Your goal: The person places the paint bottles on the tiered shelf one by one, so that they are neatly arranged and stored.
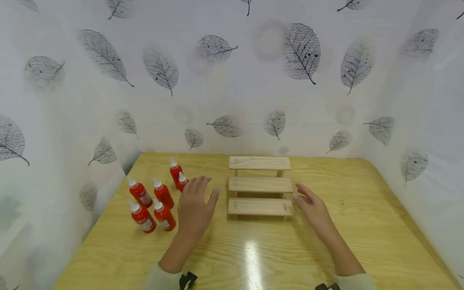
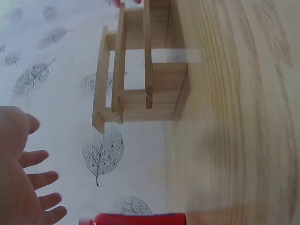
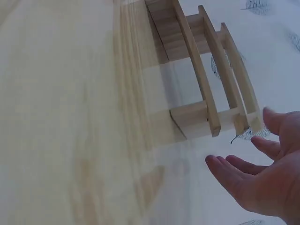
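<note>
A small three-step wooden stand is on the table, right of centre in the head view. My right hand hovers beside its right end, fingers loosely bent and nothing held; in the right wrist view the hand is close to the stand, apparently apart from it. On the other side, my left hand is raised with its fingers spread, between the stand and several red squeeze bottles with white nozzle caps. It partly hides one bottle. The left wrist view shows this hand empty, with a red bottle at the bottom edge.
The wood-grain table reaches back to a white curtain with a leaf pattern, which also encloses both sides. The bottles stand in a loose cluster on the table's left part.
</note>
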`<action>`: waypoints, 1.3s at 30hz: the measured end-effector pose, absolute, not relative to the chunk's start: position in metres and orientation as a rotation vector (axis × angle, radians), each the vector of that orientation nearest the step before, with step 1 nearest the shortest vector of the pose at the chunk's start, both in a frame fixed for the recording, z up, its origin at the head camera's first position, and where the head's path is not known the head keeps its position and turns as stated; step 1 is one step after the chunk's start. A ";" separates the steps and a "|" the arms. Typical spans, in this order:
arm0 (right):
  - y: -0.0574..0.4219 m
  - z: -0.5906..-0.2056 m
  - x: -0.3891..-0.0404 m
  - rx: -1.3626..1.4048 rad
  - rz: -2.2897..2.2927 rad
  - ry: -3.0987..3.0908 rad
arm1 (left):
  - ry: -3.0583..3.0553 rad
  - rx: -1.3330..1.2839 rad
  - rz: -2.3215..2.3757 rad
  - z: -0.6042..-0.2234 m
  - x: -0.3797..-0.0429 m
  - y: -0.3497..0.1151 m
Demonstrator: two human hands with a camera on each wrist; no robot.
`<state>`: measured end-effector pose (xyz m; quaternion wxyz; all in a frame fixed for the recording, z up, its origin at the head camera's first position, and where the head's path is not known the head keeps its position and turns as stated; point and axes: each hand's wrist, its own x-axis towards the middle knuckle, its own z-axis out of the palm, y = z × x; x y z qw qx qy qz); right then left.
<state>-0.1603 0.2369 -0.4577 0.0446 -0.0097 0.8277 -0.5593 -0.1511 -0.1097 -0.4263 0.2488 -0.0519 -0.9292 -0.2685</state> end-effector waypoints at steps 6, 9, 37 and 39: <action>0.248 -0.468 -0.160 0.046 -1.784 2.382 | -2.375 0.016 -1.067 -0.433 -0.149 -0.123; 0.248 -0.472 -0.160 0.047 -1.796 2.325 | -2.297 0.074 -1.179 -0.439 -0.150 -0.126; 0.244 -0.478 -0.163 0.057 -1.817 2.228 | -2.200 0.393 -1.516 -0.464 -0.179 -0.134; 0.244 -0.479 -0.164 0.065 -1.818 2.216 | -2.186 0.408 -1.515 -0.465 -0.180 -0.135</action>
